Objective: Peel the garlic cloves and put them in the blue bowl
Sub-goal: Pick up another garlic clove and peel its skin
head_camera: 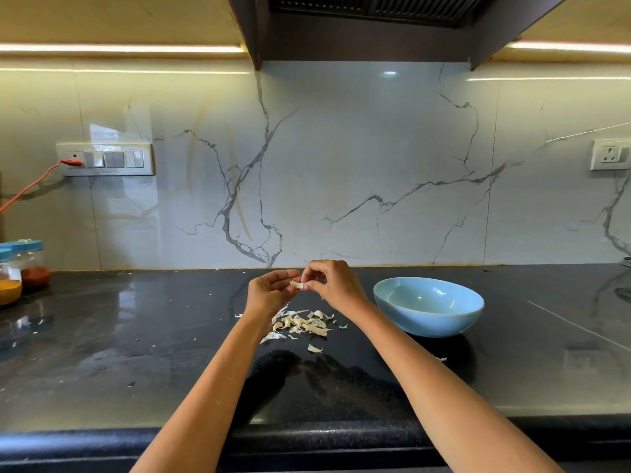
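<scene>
While no writing reads, both hands on garlic clove.

Two spice jars (blue-lidded) on the black counter.

The countertop is dark polished stone, glossy enough to mirror the jars and wall, with a finely speckled front edge, while the backsplash is smooth glossy white marble-look slab with grey veins. The blue bowl looks like glazed ceramic with a soft satin sheen, and the garlic skins below the hands are thin, dry and papery. The jars look like clear plastic or glass with blue plastic lids
</scene>
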